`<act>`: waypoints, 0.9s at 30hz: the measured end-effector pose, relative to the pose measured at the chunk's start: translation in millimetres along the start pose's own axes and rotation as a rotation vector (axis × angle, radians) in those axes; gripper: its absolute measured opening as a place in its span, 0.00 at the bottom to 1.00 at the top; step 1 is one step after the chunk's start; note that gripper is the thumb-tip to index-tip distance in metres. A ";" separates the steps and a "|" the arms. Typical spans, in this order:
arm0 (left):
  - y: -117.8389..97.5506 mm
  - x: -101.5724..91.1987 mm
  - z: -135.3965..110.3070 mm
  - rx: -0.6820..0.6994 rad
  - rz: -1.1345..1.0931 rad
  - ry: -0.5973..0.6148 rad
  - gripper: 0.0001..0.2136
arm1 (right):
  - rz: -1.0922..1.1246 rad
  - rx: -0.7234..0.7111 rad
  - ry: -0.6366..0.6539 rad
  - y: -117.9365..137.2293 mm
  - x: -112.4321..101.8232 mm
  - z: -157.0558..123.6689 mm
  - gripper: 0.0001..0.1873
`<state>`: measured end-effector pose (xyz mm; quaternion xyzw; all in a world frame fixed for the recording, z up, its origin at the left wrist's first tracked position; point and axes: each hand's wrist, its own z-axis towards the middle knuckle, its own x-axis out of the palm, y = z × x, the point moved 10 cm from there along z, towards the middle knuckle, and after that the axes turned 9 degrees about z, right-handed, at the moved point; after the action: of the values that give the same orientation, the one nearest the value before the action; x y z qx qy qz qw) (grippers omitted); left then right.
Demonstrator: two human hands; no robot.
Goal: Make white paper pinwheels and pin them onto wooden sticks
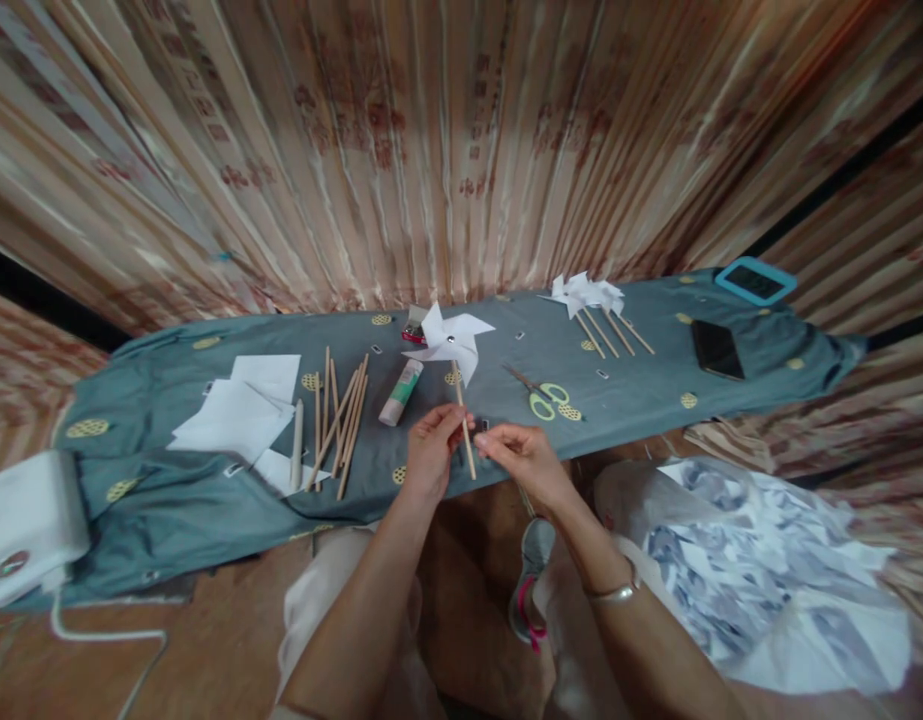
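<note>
A white paper pinwheel (pixel 455 340) with a small pin at its centre is mounted on a thin wooden stick. My left hand (pixel 433 448) pinches that stick below the blades, holding it slightly tilted above the table's front edge. Just right of the stick, my right hand (pixel 522 458) has its thumb and finger pressed together; whether anything small is between them is hidden. A glue stick (pixel 401 393) lies left of the pinwheel, near a small open box (pixel 414 326) partly behind the blades. Scissors (pixel 540 392) with green-yellow handles lie to the right.
Loose wooden sticks (pixel 346 425) and white paper sheets (pixel 232 415) lie left on the cloth-covered table (pixel 641 385). Several pinwheels (pixel 587 295) rest at the back right, near a phone (pixel 717 349) and a blue-framed device (pixel 756 281). A bag of paper scraps (pixel 768 570) stands lower right.
</note>
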<state>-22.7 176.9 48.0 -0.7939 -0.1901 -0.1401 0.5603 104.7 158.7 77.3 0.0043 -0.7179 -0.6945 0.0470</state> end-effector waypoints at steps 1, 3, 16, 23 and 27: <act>-1.1 -0.4 0.7 0.006 -0.010 -0.007 0.15 | 0.002 0.001 0.013 -0.1 4.5 -2.5 0.14; -2.6 0.1 2.0 0.019 -0.020 -0.012 0.16 | 0.040 0.017 0.000 -1.3 9.8 -4.1 0.12; 5.5 8.6 -4.0 0.006 -0.054 0.014 0.21 | -0.305 0.019 -0.216 13.8 -58.3 25.0 0.26; 12.7 7.1 -14.3 -0.007 0.081 0.075 0.18 | -0.676 0.132 -0.451 40.6 -186.2 91.5 0.18; 12.7 0.8 -15.6 -0.009 0.136 0.063 0.16 | -0.892 0.244 -0.532 39.3 -229.4 119.2 0.12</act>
<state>-16.3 158.5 43.0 -0.8027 -0.1174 -0.1277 0.5706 326.7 295.3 98.7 0.1382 -0.7089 -0.5358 -0.4374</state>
